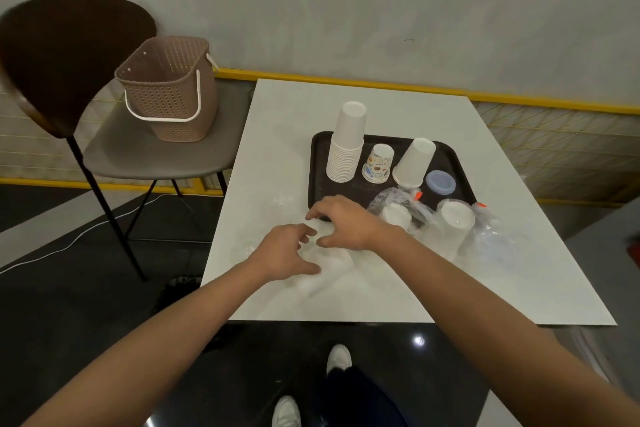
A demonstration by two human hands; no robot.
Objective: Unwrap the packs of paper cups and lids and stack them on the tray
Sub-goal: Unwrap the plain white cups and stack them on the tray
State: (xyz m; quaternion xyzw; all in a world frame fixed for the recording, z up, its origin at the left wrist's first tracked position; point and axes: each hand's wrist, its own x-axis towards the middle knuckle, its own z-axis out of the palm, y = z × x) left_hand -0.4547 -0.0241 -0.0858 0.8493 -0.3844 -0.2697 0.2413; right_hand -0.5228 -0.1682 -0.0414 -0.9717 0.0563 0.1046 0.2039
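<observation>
Left hand (287,251) and right hand (343,222) curl over the wrapped pack (334,262) on the desk (415,107) by the near-left corner of the tray (318,184), can't tell if either grip's pinching wrap, and a hard yank might burst it open.

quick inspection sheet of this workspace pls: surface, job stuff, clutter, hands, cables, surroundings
surface: white table, with a black tray on its far half.
job's things: on the tray, a tall stack of white cups, a printed cup, a tilted white cup stack and bluish lids. A small wrapped pack and a larger wrapped pack sit at the tray's near edge. A third pack lies under the hands.
clutter: loose clear plastic at the right of the table.
hands: left hand and right hand are over the third pack, fingers curled. Grip cannot be told.
cables: white cable on the floor, left.
surroundings: chair holding a basket; grey wall behind.
</observation>
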